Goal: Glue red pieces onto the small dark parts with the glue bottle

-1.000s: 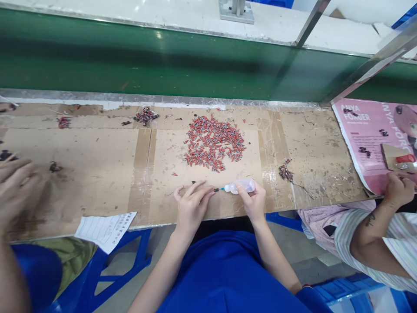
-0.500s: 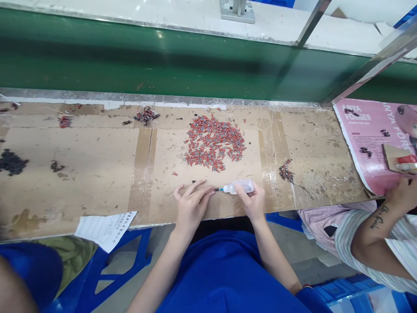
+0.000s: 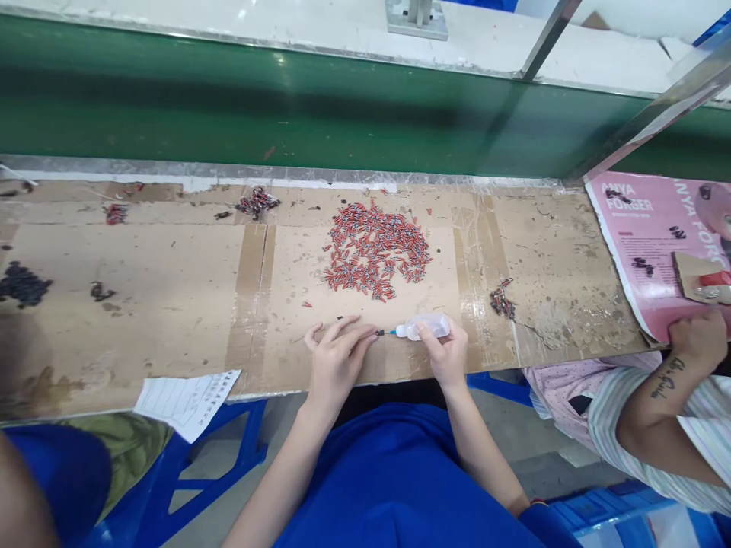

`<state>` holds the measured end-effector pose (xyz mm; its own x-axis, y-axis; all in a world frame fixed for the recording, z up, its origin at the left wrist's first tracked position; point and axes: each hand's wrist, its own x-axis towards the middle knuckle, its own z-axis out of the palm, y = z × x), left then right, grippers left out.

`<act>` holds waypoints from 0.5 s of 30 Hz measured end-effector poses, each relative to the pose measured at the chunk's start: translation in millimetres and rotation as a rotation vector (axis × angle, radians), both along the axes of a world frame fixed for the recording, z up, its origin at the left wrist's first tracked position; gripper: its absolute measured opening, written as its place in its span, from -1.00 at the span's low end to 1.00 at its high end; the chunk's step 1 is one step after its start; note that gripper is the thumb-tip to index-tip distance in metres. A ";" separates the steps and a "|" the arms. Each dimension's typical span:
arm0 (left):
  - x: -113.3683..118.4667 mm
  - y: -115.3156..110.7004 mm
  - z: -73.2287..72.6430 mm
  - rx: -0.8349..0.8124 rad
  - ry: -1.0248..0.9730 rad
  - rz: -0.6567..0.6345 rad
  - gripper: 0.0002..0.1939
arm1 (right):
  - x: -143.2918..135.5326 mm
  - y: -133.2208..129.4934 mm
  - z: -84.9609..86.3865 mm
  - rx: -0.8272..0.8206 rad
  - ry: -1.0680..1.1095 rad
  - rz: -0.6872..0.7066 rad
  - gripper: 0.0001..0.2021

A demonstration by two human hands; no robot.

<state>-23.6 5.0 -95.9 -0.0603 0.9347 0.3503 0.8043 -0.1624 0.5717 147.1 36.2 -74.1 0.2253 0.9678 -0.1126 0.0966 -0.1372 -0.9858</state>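
Note:
My left hand pinches a tiny dark part between thumb and forefinger, low over the cardboard; its exact kind is too small to make out. In my right hand is a clear plastic squeeze bottle, lying nearly level. Its thin needle tip with a teal base points left, at the dark part. Beyond both hands lies a broad pile of small red parts with metallic ends. One loose red piece rests near the left fingers.
Cardboard covers the bench. A black pile lies far left, and a small red-and-dark cluster to the right. A paper sheet overhangs the front edge. A co-worker's arm rests by a pink poster. Behind runs a green panel.
My right hand has drawn the bottle slightly to the right, so its tip sits a little farther from the dark part. My left hand holds still. The co-worker's hand at right has shifted.

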 end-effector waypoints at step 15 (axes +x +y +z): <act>-12.6 -0.6 4.4 -0.107 -0.181 -0.064 -0.82 | 32.1 28.0 -14.1 0.166 -0.111 -0.115 -0.53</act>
